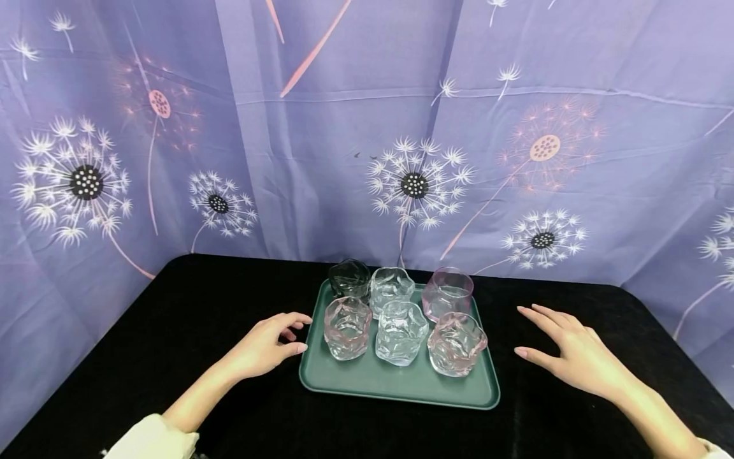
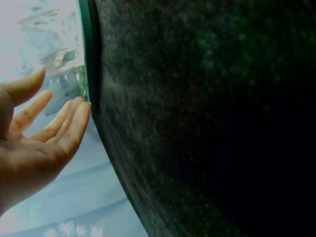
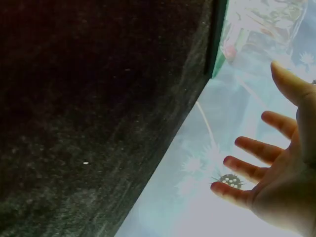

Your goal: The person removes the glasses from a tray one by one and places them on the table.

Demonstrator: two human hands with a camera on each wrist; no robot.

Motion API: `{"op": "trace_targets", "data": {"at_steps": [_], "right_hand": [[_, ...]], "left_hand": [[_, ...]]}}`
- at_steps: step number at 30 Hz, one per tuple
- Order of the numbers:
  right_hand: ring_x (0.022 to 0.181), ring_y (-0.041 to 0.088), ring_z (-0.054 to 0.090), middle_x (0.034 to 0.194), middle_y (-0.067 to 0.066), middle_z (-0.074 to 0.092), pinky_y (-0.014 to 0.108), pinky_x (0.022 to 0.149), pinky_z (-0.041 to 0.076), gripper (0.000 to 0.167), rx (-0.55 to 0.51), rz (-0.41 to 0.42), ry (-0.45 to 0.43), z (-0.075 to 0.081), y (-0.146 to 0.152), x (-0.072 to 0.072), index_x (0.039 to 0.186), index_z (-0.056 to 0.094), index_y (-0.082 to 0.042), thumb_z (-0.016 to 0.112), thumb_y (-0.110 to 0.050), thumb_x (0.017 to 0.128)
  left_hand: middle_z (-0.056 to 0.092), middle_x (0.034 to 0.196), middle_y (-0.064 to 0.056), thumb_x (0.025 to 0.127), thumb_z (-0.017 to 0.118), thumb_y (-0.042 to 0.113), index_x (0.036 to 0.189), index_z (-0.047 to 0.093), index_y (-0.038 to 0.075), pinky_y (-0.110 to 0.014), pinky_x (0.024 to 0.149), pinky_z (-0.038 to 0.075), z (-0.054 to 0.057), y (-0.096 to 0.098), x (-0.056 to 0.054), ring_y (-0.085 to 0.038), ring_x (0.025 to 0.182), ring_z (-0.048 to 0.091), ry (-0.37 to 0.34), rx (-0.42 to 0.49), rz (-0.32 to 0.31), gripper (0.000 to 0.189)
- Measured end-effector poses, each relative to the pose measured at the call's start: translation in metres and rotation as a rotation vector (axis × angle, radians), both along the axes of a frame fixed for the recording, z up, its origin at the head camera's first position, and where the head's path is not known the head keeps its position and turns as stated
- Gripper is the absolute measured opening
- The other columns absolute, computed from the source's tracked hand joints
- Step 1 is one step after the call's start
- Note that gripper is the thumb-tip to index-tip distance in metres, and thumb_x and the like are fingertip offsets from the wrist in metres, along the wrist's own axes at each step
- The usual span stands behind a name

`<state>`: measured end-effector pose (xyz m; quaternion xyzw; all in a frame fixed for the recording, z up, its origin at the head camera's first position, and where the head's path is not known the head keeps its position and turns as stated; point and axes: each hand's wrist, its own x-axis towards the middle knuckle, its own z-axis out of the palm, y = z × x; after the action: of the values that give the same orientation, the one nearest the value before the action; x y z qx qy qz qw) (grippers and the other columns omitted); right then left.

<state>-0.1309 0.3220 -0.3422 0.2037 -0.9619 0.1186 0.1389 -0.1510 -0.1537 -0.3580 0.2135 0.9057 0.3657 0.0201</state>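
Note:
A green tray (image 1: pixel 395 390) carries several glass cups in two rows. The front row has a pinkish cup (image 1: pixel 347 331) at left, a clear cup (image 1: pixel 401 335) in the middle and another pinkish cup (image 1: pixel 455 347) at right. Behind them stand a dark smoky cup (image 1: pixel 350 277), a clear cup (image 1: pixel 392 290) and a smooth pink-purple cup (image 1: pixel 448 294). My left hand (image 1: pixel 264 347), holding nothing, has its fingertips right at the tray's left edge. Off the tray's right side, my right hand (image 1: pixel 579 357) hovers with fingers spread and a gap between it and the tray.
Black cloth covers the table (image 1: pixel 229 421) under the tray. Behind it and along both sides hangs a purple curtain (image 1: pixel 321 191) printed with dandelions, close to the back cups.

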Motion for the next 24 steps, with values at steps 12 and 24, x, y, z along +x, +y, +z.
{"op": "trace_targets", "data": {"at_steps": [12, 24], "right_hand": [[0.113, 0.042, 0.041, 0.127, 0.019, 0.046, 0.057, 0.083, 0.033, 0.061, -0.093, 0.033, -0.065, 0.016, -0.008, 0.001, 0.13, 0.047, -0.008, 0.07, -0.033, 0.079], [0.117, 0.029, 0.044, 0.129, 0.01, 0.049, 0.042, 0.088, 0.036, 0.053, -0.132, 0.074, -0.159, 0.035, -0.02, -0.001, 0.132, 0.046, -0.013, 0.062, -0.033, 0.086]], "left_hand": [[0.057, 0.09, -0.006, 0.076, 0.07, 0.005, 0.1, 0.059, 0.006, -0.027, 0.059, 0.044, -0.016, 0.004, 0.002, -0.013, 0.073, 0.053, -0.149, 0.041, 0.037, 0.026], [0.056, 0.089, -0.004, 0.078, 0.068, 0.005, 0.097, 0.06, 0.006, -0.026, 0.059, 0.044, -0.022, 0.003, 0.001, -0.014, 0.074, 0.053, -0.156, 0.049, 0.006, 0.021]]}}
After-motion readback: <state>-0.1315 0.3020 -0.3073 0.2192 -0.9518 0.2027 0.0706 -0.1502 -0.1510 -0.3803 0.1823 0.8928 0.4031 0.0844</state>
